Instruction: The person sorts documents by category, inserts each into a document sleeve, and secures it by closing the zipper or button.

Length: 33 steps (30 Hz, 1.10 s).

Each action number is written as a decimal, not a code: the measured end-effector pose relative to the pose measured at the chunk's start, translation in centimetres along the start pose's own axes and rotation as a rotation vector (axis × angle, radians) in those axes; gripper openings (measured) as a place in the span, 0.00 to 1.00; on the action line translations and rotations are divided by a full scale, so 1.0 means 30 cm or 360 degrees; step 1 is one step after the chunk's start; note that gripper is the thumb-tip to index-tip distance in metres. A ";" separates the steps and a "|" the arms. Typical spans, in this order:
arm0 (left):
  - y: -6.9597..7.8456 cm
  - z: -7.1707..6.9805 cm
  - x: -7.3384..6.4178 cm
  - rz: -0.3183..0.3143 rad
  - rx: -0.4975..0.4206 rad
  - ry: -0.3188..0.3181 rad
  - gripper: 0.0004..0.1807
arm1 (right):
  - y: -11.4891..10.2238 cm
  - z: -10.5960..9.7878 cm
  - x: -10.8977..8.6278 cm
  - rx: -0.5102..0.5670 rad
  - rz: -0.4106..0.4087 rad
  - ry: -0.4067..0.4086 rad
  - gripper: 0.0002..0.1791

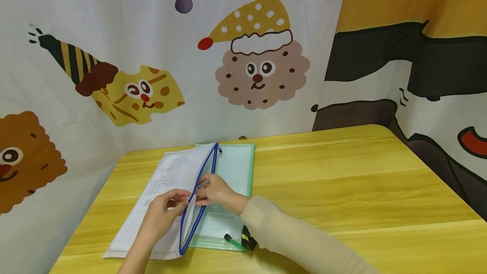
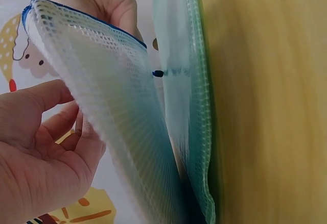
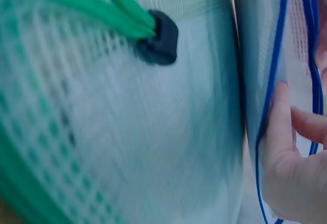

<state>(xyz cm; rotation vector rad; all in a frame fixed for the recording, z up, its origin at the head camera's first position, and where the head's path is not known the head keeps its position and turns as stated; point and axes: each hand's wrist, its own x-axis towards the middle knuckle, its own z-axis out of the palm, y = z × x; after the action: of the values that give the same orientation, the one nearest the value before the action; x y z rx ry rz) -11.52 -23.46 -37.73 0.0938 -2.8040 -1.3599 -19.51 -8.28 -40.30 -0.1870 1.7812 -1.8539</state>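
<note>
A white mesh zip pouch (image 1: 163,189) with a blue-edged mouth lies slanted on the table, its mouth spread apart and a printed sheet showing through. My left hand (image 1: 161,212) pinches the near part of the blue edge between thumb and fingers. Reaching into the mouth from the right, my right hand (image 1: 218,189) has its fingertips beside a white sheet edge (image 1: 189,215); I cannot tell whether they grip it. In the right wrist view, its fingers (image 3: 280,117) lie between the two blue edges. Under the white pouch is a green-edged mesh pouch (image 1: 233,168).
A green cord with a black end (image 1: 233,242) hangs at the green pouch's near corner, by a small black-and-yellow thing (image 1: 248,239). The yellow wood-grain table (image 1: 342,181) extends to the right. A curtain with cartoon prints (image 1: 190,75) hangs behind it.
</note>
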 end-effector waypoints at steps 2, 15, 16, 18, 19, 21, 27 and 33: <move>-0.004 -0.004 -0.001 -0.0007 0.0002 0.0007 0.10 | -0.008 -0.011 0.001 -0.0019 0.0013 -0.0025 0.13; -0.009 -0.022 0.000 -0.0037 -0.0003 0.0043 0.10 | -0.113 -0.169 0.085 -0.0155 -0.0174 0.0283 0.12; -0.008 -0.024 -0.001 -0.0038 0.0002 0.0042 0.10 | -0.121 -0.179 0.097 -0.0144 -0.0195 0.0318 0.12; -0.007 -0.026 -0.003 -0.0041 0.0000 0.0043 0.10 | -0.135 -0.195 0.122 -0.0139 -0.0244 0.0396 0.11; -0.007 -0.027 -0.004 -0.0044 -0.0002 0.0042 0.10 | -0.143 -0.202 0.134 -0.0142 -0.0274 0.0430 0.11; -0.007 -0.028 -0.006 -0.0048 -0.0007 0.0042 0.10 | -0.154 -0.216 0.158 -0.0170 -0.0329 0.0485 0.12; -0.015 -0.013 -0.014 -0.0060 -0.0016 0.0038 0.09 | -0.135 -0.260 0.211 -0.0478 -0.0386 0.0585 0.17; -0.015 -0.010 -0.019 -0.0066 -0.0030 0.0041 0.09 | -0.114 -0.276 0.251 -0.0597 -0.0364 0.0452 0.22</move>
<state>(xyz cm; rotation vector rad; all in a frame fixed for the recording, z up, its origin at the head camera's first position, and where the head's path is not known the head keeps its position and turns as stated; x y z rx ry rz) -10.93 -23.94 -37.90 0.1688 -2.7832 -1.3831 -30.67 -4.72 -40.00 -0.2892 2.3879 -1.7463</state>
